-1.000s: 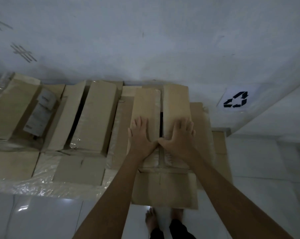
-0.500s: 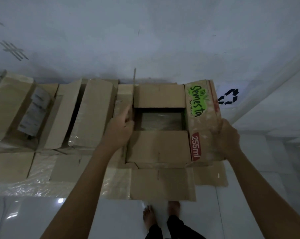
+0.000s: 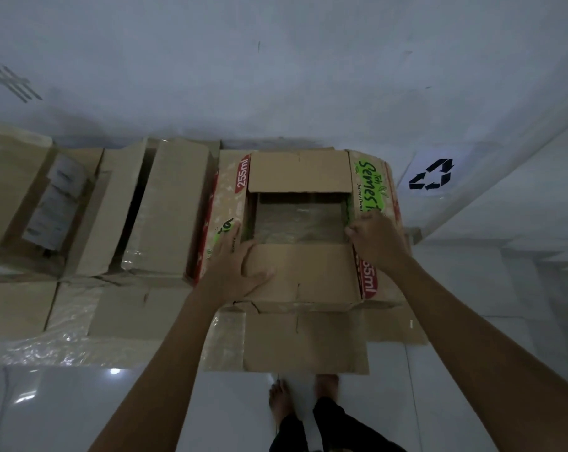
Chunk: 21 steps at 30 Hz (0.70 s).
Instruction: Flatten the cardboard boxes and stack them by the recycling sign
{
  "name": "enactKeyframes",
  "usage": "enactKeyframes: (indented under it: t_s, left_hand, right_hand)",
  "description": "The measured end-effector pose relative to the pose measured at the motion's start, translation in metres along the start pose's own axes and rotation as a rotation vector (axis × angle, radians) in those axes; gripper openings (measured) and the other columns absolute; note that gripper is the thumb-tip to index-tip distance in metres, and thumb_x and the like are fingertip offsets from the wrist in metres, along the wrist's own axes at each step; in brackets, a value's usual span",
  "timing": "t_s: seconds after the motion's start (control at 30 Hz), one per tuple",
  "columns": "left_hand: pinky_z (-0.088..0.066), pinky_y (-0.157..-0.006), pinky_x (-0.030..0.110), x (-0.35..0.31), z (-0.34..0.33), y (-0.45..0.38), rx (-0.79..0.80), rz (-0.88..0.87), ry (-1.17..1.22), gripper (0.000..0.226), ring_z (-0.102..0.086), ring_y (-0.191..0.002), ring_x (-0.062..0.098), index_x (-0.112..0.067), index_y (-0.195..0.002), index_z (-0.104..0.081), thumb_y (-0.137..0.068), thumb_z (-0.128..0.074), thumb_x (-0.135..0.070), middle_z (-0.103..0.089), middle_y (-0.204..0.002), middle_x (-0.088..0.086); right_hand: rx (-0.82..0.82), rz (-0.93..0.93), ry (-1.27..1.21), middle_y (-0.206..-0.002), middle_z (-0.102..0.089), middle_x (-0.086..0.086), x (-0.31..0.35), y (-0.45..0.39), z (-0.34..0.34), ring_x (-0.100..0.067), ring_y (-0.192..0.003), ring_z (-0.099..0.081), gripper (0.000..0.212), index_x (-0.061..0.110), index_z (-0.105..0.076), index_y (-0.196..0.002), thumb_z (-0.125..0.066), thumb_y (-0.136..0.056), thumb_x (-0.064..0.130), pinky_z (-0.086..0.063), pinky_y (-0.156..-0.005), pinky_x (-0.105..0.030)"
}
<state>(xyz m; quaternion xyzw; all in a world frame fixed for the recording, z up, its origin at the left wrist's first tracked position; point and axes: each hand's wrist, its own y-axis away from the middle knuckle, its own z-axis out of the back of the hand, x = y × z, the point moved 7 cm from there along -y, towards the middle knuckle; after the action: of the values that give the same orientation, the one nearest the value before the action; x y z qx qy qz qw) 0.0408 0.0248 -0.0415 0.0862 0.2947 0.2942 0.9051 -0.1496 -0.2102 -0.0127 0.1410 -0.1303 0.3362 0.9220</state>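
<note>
1. The person's bare feet (image 3: 303,399) stand on a glossy white tiled floor (image 3: 80,412).
2. Just beyond the feet, a plain flat cardboard sheet (image 3: 308,344) lies on the floor, its far edge under the box.
3. The box (image 3: 305,275) sits on that sheet with all four top flaps folded outward; its interior is open to view. The side flaps carry green lettering and red "255ml" labels.
4. The left hand (image 3: 240,269) lies spread at the corner between the near flap and the left flap, fingers straight, thumb on the near flap. Its grip is open, pressing only.
5. The right hand (image 3: 375,241) rests on the right flap at the opening's edge; its fingers curl down at the rim, but whether the grip closes on the flap cannot be told.
6. To the left, more cartons (image 3: 165,207) stand in a row on plastic film (image 3: 64,350) against the wall.
7. The recycling sign (image 3: 434,175) is on the wall right of the box, near but apart.
</note>
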Motion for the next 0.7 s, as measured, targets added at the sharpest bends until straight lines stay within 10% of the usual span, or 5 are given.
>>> enactKeyframes:
  t_s: [0.1,0.23,0.4,0.7]
  left_hand:
    - [-0.022,-0.121,0.045,-0.001,0.013,0.002,-0.136,-0.008,0.169,0.072,-0.016,-0.149,0.017,-0.038,-0.13,-0.052,-0.07,-0.08,-0.066,-0.015,-0.16,-0.011]
    - [-0.045,-0.092,0.018,-0.007,0.039,0.015,-0.264,-0.056,0.386,0.065,-0.051,-0.114,-0.002,-0.036,-0.115,-0.057,-0.061,-0.093,-0.046,-0.051,-0.127,-0.019]
    - [-0.057,-0.066,0.025,-0.009,0.056,0.037,-0.343,-0.024,0.554,0.051,-0.064,-0.082,0.013,-0.035,-0.1,-0.062,-0.064,-0.095,-0.02,-0.068,-0.095,-0.005]
    - [-0.056,-0.064,0.033,-0.001,0.071,0.064,-0.452,0.005,0.611,0.043,-0.063,-0.084,0.018,-0.035,-0.094,-0.067,-0.071,-0.088,-0.006,-0.069,-0.091,-0.007]
  right_hand:
    - [-0.137,0.027,0.035,-0.113,-0.058,-0.007,0.011,-0.028,0.018,-0.026,-0.1,-0.056,0.019,0.02,-0.065,-0.107,-0.063,-0.09,0.03,-0.052,-0.088,-0.043]
    - [-0.077,0.211,0.075,-0.13,-0.051,-0.013,0.05,-0.086,0.022,-0.035,-0.119,-0.048,0.061,0.01,-0.053,-0.134,-0.076,-0.079,0.021,-0.043,-0.102,-0.047]
    - [0.114,0.382,0.309,-0.14,-0.043,-0.016,0.093,-0.129,-0.005,-0.038,-0.128,-0.043,0.08,0.014,-0.043,-0.144,-0.081,-0.073,0.012,-0.043,-0.104,-0.048]
    - [0.033,0.414,0.208,-0.128,-0.06,-0.024,0.088,-0.127,0.051,-0.042,-0.104,-0.061,0.063,0.028,-0.054,-0.139,-0.05,-0.087,-0.007,-0.05,-0.082,-0.043]
